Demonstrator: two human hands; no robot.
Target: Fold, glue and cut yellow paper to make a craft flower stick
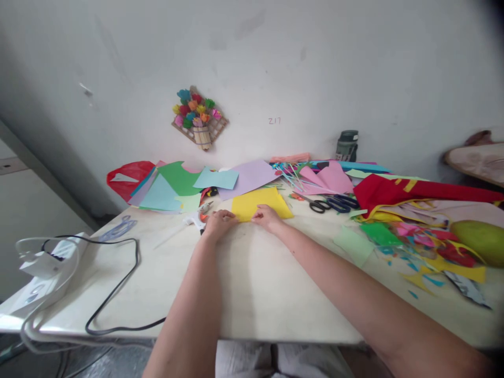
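Observation:
A sheet of yellow paper (260,201) lies on the table before me, its near edge between my hands. At its lower left corner, the curled fingers of my left hand (220,222) grip that edge. My right hand (268,217) pinches the same edge around its middle, thumb and fingertips together. Close beside my left hand rests a white glue gun (193,219), partly hidden by the hand. Two pairs of scissors, one black-handled (318,205) and one with dark blue handles (342,202), lie right of the paper.
Coloured sheets, among them a lilac one (252,178) and a green one (178,176), spread along the wall. Paper scraps (423,268) and a red cloth (388,193) are at right. A bottle (347,146) stands behind. At left are a power strip (59,262) and black cable (114,299).

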